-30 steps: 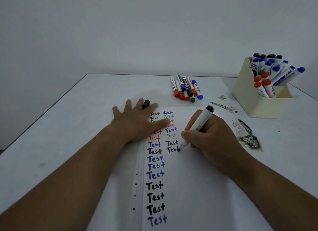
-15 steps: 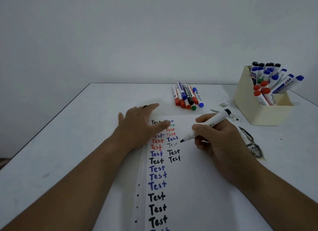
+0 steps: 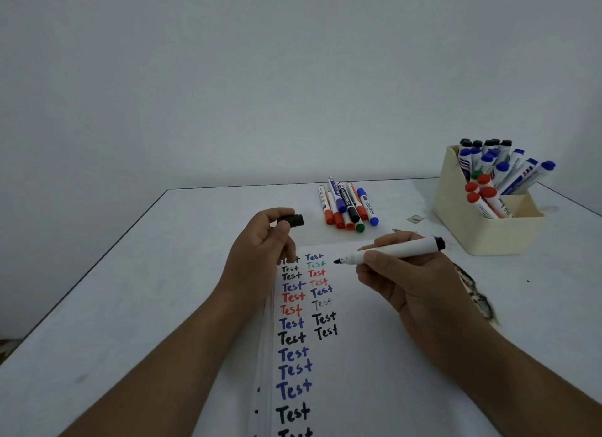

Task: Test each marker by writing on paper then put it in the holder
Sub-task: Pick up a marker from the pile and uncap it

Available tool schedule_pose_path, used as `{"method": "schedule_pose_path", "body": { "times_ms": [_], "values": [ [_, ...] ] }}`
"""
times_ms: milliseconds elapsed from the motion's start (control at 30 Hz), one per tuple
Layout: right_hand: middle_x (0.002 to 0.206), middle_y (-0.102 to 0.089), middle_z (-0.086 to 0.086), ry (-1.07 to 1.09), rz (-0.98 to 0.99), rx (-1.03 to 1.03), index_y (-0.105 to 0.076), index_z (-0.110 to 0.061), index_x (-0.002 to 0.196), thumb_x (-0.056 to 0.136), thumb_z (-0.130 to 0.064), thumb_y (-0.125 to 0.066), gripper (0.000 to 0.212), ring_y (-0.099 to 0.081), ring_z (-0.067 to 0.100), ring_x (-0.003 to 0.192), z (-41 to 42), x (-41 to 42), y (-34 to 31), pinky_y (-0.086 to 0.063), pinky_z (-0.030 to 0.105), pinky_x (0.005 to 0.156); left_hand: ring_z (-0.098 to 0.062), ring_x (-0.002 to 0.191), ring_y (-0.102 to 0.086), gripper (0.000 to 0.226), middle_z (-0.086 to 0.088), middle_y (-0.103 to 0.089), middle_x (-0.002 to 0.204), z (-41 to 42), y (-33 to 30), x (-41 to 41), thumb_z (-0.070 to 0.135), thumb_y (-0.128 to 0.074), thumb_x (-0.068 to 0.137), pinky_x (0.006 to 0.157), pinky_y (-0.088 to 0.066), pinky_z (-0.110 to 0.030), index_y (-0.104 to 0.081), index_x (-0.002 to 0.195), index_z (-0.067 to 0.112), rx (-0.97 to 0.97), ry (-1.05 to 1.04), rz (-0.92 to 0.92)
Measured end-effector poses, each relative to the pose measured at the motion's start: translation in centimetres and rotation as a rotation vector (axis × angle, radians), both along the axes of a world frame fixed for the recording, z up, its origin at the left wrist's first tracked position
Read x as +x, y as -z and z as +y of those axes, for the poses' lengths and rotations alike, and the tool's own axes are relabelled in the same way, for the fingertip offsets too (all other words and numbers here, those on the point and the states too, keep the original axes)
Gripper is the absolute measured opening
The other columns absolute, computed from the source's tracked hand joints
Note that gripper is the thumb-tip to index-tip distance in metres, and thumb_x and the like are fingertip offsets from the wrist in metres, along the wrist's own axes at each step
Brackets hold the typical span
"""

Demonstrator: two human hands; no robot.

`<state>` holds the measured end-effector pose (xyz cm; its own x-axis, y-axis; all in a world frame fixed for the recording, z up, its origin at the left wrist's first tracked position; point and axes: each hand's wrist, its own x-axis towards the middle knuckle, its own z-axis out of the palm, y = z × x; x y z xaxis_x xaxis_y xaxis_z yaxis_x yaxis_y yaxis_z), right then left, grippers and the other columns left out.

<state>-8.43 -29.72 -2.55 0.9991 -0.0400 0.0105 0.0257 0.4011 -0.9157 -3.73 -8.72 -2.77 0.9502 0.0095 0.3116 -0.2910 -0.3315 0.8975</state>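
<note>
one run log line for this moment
left hand: holds cap | right hand: holds marker, uncapped, tip off paper | next: recap, then holder

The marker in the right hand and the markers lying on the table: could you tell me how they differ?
The black marker is uncapped, tip bare; the loose markers all wear caps. It is held above the paper by the right hand; they lie side by side on the table. Its cap is in the left hand. All have white barrels.

White smooth plastic marker barrel (image 3: pixel 395 253), slight sheen; ribbed matt black plastic cap (image 3: pixel 294 220). Cream matt plastic box holder (image 3: pixel 469 221). White matt paper sheets (image 3: pixel 365 365) on smooth pale desk (image 3: pixel 163 273) w/ faint gloss.
</note>
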Motion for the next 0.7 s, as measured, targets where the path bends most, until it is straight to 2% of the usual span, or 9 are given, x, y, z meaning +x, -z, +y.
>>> {"method": "schedule_pose_path", "body": {
  "times_ms": [133, 233, 300, 400, 500, 600, 700],
  "values": [
    [0.098, -0.073, 0.024, 0.004, -0.025, 0.069, -0.067, -0.005, 0.097, 0.051, -0.018, -0.082, 0.050, -0.075, 0.032, 0.087, 0.1, 0.0, -0.1, -0.061, 0.031, 0.068, -0.012, 0.065, -0.054, 0.028, 0.001, -0.059, 0.062, -0.3, -0.2, -0.5, 0.028, -0.038, 0.108, 0.076, -0.048, -0.035, -0.066, 0.107, 0.025, 0.008, 0.072, 0.045],
    [0.098, -0.073, 0.024, -0.026, -0.085, 0.120, -0.074, -0.011, 0.085, 0.052, -0.019, -0.080, 0.034, -0.075, 0.036, 0.092, -0.1, -0.2, -0.3, -0.061, 0.032, 0.071, -0.019, 0.064, -0.051, 0.034, -0.001, -0.057, 0.061, -0.7, -0.3, -0.9, 0.032, -0.037, 0.107, 0.076, -0.049, -0.048, -0.069, 0.101, 0.023, -0.001, 0.155, 0.072],
    [0.100, -0.074, 0.023, -0.048, -0.131, 0.097, -0.073, -0.009, 0.088, 0.062, -0.014, -0.077, 0.027, -0.074, 0.037, 0.096, -0.2, -0.3, -0.3, -0.061, 0.033, 0.075, -0.019, 0.064, -0.051, 0.036, -0.003, -0.058, 0.065, -0.9, -0.4, -1.0, 0.032, -0.037, 0.107, 0.070, -0.049, -0.041, -0.070, 0.102, 0.021, -0.029, 0.186, 0.067],
    [0.102, -0.074, 0.022, -0.034, -0.162, 0.011, -0.067, -0.001, 0.100, 0.072, -0.006, -0.070, 0.029, -0.074, 0.036, 0.098, -0.2, -0.6, -0.3, -0.061, 0.034, 0.079, -0.015, 0.066, -0.056, 0.036, -0.002, -0.062, 0.073, -1.1, -0.6, -1.3, 0.028, -0.037, 0.107, 0.066, -0.051, -0.028, -0.071, 0.104, 0.017, -0.102, 0.214, 0.083],
    [0.103, -0.074, 0.021, -0.021, -0.177, -0.022, -0.068, -0.002, 0.100, 0.070, -0.008, -0.072, 0.031, -0.074, 0.036, 0.098, -0.2, -0.8, -0.3, -0.061, 0.035, 0.081, -0.015, 0.068, -0.057, 0.035, -0.004, -0.064, 0.076, -1.2, -0.5, -1.3, 0.025, -0.037, 0.107, 0.068, -0.051, -0.027, -0.071, 0.104, 0.015, -0.170, 0.254, 0.103],
    [0.103, -0.075, 0.020, -0.019, -0.175, -0.033, -0.070, -0.004, 0.100, 0.068, -0.011, -0.074, 0.032, -0.074, 0.036, 0.098, -0.1, -0.8, -0.4, -0.061, 0.035, 0.081, -0.013, 0.069, -0.058, 0.033, -0.002, -0.065, 0.078, -1.4, -0.5, -1.4, 0.024, -0.039, 0.106, 0.069, -0.052, -0.023, -0.071, 0.106, 0.015, -0.157, 0.283, 0.108],
    [0.102, -0.075, 0.019, -0.022, -0.166, -0.034, -0.075, -0.010, 0.096, 0.058, -0.027, -0.088, 0.043, -0.074, 0.037, 0.097, 0.0, -0.8, -0.4, -0.061, 0.033, 0.079, -0.014, 0.074, -0.061, 0.029, -0.002, -0.070, 0.083, -1.5, -0.3, -1.4, 0.021, -0.043, 0.104, 0.072, -0.053, -0.026, -0.071, 0.110, 0.013, -0.177, 0.314, 0.118]
  ]
}}
